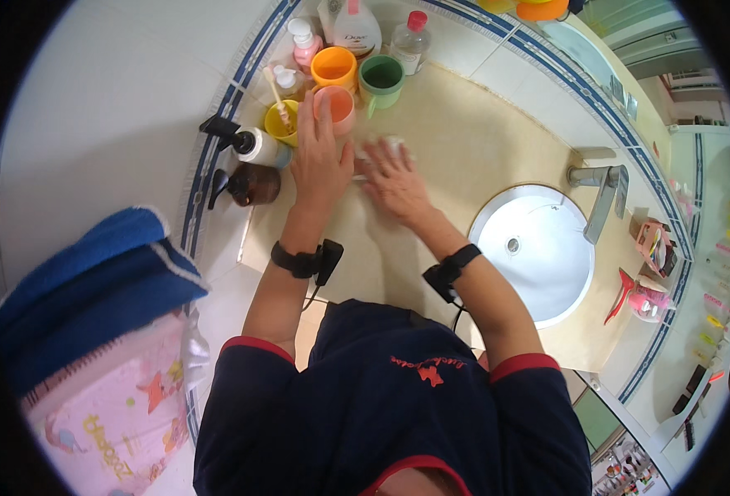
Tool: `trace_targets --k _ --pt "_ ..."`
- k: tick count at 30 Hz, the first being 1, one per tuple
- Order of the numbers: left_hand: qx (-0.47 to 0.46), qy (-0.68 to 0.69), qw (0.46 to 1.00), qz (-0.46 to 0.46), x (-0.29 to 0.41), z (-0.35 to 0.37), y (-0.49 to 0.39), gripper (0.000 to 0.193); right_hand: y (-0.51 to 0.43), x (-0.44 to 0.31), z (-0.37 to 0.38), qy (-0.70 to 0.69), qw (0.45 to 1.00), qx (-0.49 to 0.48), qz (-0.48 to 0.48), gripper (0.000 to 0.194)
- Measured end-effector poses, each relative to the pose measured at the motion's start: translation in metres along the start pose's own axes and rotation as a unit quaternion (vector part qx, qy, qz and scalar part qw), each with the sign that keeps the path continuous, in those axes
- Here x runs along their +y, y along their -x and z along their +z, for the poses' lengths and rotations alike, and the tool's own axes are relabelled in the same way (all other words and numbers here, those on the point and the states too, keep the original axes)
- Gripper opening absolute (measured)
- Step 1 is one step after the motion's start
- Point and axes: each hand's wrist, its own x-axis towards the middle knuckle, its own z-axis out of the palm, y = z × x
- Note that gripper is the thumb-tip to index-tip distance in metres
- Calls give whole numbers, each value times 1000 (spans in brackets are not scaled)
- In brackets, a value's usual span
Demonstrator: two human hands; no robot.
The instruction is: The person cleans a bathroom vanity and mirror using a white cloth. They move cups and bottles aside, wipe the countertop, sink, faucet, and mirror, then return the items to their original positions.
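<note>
My left hand [322, 158] lies with fingers extended against the near left side of a pink-orange cup [341, 110]; its thumb stands apart, and no firm grip shows. Under my right hand [397, 183] is a white cloth [394, 144], pressed to the beige countertop [464, 124]. That hand is blurred, and most of the cloth is hidden by it. Around the cup stand an orange mug [334, 68], a green mug [381, 79] and a yellow cup [278, 124] with a toothbrush [281, 102] in it.
Left of my hand are a white pump bottle [264, 149] and a brown pump bottle [259, 185]. More bottles, one with a red cap [415, 22], line the back wall. At right are a round white basin [538, 273] and a metal faucet [603, 192]. Blue towels [104, 266] hang at left.
</note>
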Motion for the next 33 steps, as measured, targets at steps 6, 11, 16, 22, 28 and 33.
trace_targets --k 6,11,16,22,28,33 --pt "-69 28 997 -20 2 -53 107 71 131 134 -60 186 949 25 254 50" --pt "-89 64 989 -96 -9 -78 189 62 147 126 -115 -39 904 181 386 43" --pt "-83 63 990 -90 -31 -81 212 59 84 -78 -25 -94 993 27 72 35" --pt "-82 66 992 -67 -57 -80 211 58 125 -89 22 60 998 0 -9 47" --pt "-133 91 987 -21 -50 -60 211 56 147 109 -70 162 945 37 281 54" --pt "-113 99 989 18 -37 -20 182 58 106 91 -100 -40 939 177 291 45"
